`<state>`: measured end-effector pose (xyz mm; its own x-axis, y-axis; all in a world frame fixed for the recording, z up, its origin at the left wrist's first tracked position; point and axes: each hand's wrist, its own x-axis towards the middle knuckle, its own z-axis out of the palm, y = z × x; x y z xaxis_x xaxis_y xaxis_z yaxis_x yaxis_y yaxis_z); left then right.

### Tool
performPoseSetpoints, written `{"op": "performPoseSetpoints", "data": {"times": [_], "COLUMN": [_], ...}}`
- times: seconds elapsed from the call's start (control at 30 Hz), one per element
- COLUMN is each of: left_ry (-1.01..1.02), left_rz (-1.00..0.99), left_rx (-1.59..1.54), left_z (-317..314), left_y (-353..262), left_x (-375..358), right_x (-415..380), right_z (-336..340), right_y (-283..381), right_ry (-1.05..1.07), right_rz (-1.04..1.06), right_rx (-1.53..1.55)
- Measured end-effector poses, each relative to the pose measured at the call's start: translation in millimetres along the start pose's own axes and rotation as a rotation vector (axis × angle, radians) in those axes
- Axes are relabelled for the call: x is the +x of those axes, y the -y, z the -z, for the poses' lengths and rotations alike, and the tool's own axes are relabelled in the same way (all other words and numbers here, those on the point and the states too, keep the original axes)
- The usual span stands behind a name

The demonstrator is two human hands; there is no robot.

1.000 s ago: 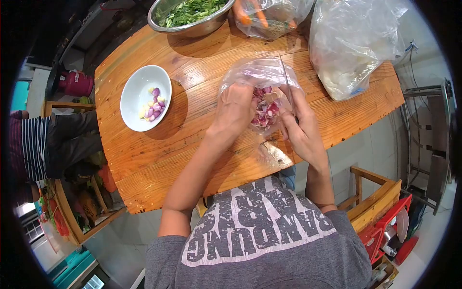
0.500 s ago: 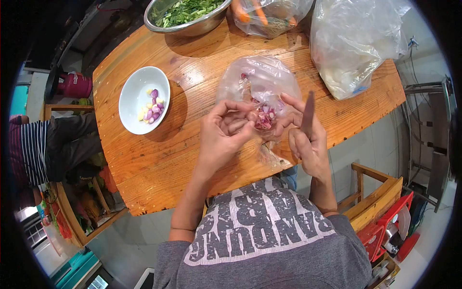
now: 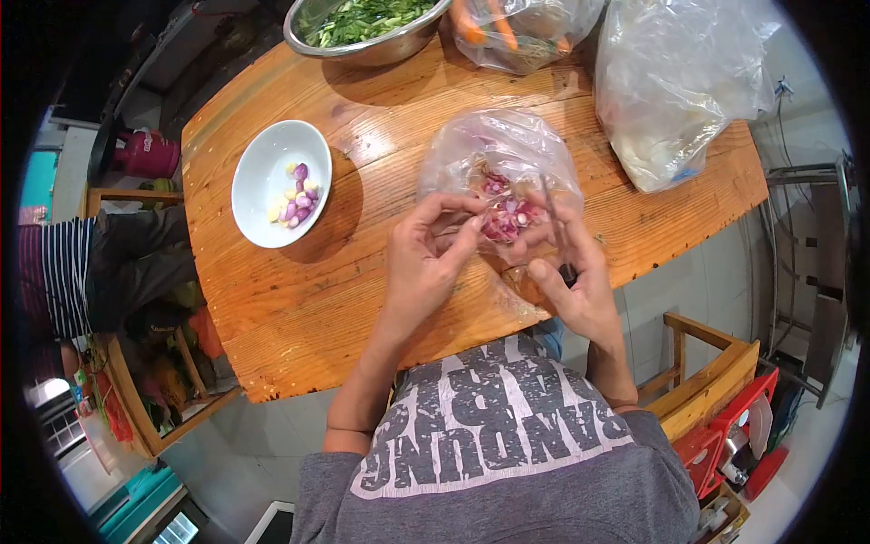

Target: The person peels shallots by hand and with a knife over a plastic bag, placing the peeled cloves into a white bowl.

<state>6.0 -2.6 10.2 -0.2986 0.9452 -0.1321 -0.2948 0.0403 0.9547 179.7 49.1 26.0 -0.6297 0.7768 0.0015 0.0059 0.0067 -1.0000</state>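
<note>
My left hand (image 3: 430, 258) is over the near-left edge of a clear plastic bag (image 3: 535, 136), its thumb and fingertips brought together; what they hold, if anything, is too small to make out. In my right hand (image 3: 575, 272) is a knife (image 3: 555, 222) with a dark handle end, its thin blade pointing away from me. Red-purple shallots and peelings (image 3: 507, 218) lie on the bag between my hands. To the left, a white bowl (image 3: 258, 204) holds several peeled purple and pale yellow pieces (image 3: 297, 204).
On the wooden table (image 3: 353, 299), a metal bowl of chopped greens (image 3: 372, 23) stands at the far edge. Beside it are a bag of carrots (image 3: 507, 32) and a large plastic bag (image 3: 684, 91). A person in striped clothing (image 3: 68, 272) is at the left; a wooden chair (image 3: 707, 390) is at the right.
The knife has tilted, and its blade now leans left over the bag. My right hand's fingers have shifted around it. The whole view has moved slightly.
</note>
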Motion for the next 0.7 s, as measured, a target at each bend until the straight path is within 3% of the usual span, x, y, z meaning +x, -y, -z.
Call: {"op": "performPoseSetpoints", "data": {"times": [0.2, 0.23, 0.33, 0.5, 0.6, 0.7], "left_ry": [0.052, 0.053, 0.029, 0.025, 0.082, 0.111], "left_rz": [-0.485, -0.508, -0.555, -0.639, -0.475, -0.484], "left_rx": [0.691, 0.747, 0.869, 0.998, 0.936, 1.014], "left_z": [-2, -2, -2, -8, -7, -8], "left_y": [-9, -8, 2, -4, 1, -1], "left_x": [19, 24, 37, 46, 49, 46], "right_x": [13, 16, 24, 32, 38, 37], "right_z": [-6, -1, -3, -4, -2, 2], "right_y": [5, 4, 3, 2, -1, 0], "right_ry": [-0.189, -0.165, -0.171, -0.192, -0.228, -0.215], "right_rz": [0.124, 0.183, 0.178, 0.112, 0.135, 0.046], "right_rx": [-0.149, -0.321, -0.24, -0.361, -0.55, -0.6]}}
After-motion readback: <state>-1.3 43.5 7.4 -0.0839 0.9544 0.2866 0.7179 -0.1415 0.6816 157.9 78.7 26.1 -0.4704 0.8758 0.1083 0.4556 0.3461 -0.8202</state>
